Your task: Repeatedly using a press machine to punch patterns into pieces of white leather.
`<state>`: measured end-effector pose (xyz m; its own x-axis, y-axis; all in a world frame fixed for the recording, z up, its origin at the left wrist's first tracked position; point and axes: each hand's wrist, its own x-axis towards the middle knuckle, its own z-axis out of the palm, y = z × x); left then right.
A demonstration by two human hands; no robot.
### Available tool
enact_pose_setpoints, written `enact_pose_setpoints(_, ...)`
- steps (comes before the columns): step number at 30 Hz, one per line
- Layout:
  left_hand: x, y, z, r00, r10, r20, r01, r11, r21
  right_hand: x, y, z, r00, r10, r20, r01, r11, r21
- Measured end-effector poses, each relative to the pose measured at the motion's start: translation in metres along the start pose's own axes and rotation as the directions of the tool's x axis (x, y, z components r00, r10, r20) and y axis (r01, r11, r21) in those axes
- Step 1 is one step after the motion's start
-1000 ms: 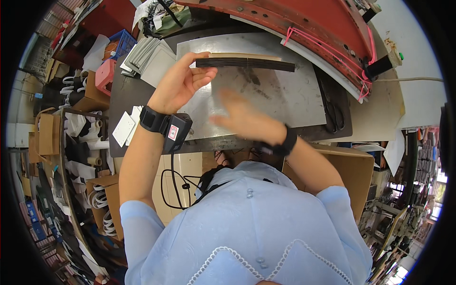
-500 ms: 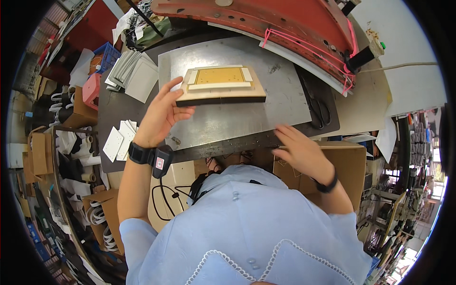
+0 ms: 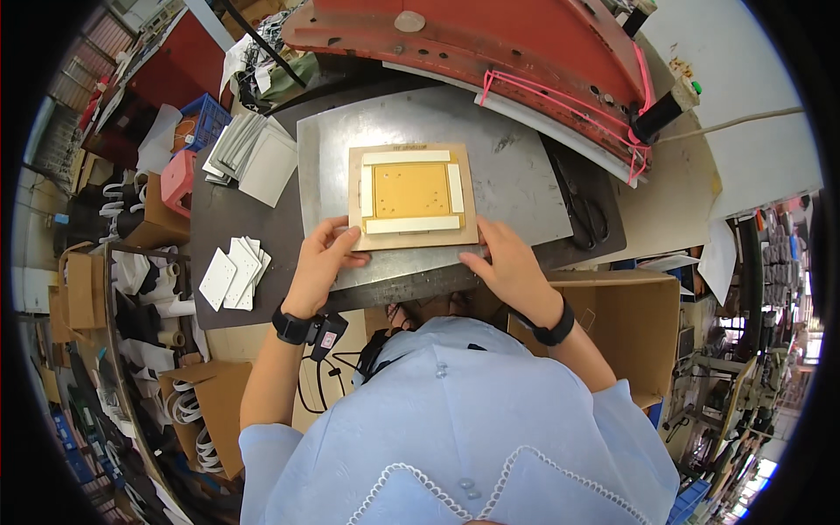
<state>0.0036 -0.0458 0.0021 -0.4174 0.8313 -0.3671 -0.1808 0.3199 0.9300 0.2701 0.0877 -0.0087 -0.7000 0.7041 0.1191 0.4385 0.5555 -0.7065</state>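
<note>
A cutting die (image 3: 411, 192) lies face up over the metal plate: a square wooden board with a yellow centre dotted with small holes, framed by pale foam strips. At its lower left corner, my left hand (image 3: 320, 264) grips the edge between thumb and fingers. My right hand (image 3: 516, 269) is closed around the lower right corner, thumb at the front edge. Beneath the die is the scuffed metal plate (image 3: 337, 131). White cut pieces with small holes (image 3: 234, 273) lie left of my left hand.
A red press arm (image 3: 507, 44) with pink cord spans the far side. Black scissors (image 3: 588, 214) lie at the table's right. A stack of white sheets (image 3: 267, 162) sits at the far left. An open cardboard box (image 3: 647, 332) stands below the right edge.
The die has tipped from a slant to lying face up and come nearer to me. My right hand has moved left and taken hold of its right corner.
</note>
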Motion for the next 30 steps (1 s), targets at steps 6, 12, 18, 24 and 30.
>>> enact_pose_setpoints(6, 0.017, -0.003, 0.002, 0.986, 0.124, -0.114, -0.086, 0.951, 0.298, 0.032, 0.007, -0.012, 0.996, 0.024, 0.081, -0.032, 0.996, 0.088)
enact_pose_setpoints(12, 0.002, -0.005, 0.014, 0.883, 0.467, -0.051, -0.303, 0.650, 0.697, 0.033, 0.022, -0.015, 0.991, 0.082, 0.104, -0.104, 0.968, 0.230)
enact_pose_setpoints(18, -0.002, -0.013, 0.016, 0.821, 0.570, -0.012, -0.348, 0.517, 0.782, 0.039, 0.020, -0.016, 0.994, 0.050, 0.099, -0.071, 0.974, 0.214)
enact_pose_setpoints(24, 0.005, -0.012, 0.014, 0.820, 0.572, 0.017, -0.359, 0.491, 0.794, 0.038, 0.015, -0.016, 0.995, 0.089, 0.047, -0.095, 0.981, 0.169)
enact_pose_setpoints(30, -0.005, 0.015, -0.010, 0.871, 0.492, -0.001, -0.303, 0.538, 0.786, 0.032, 0.007, -0.009, 0.998, 0.054, -0.018, -0.053, 0.997, 0.052)
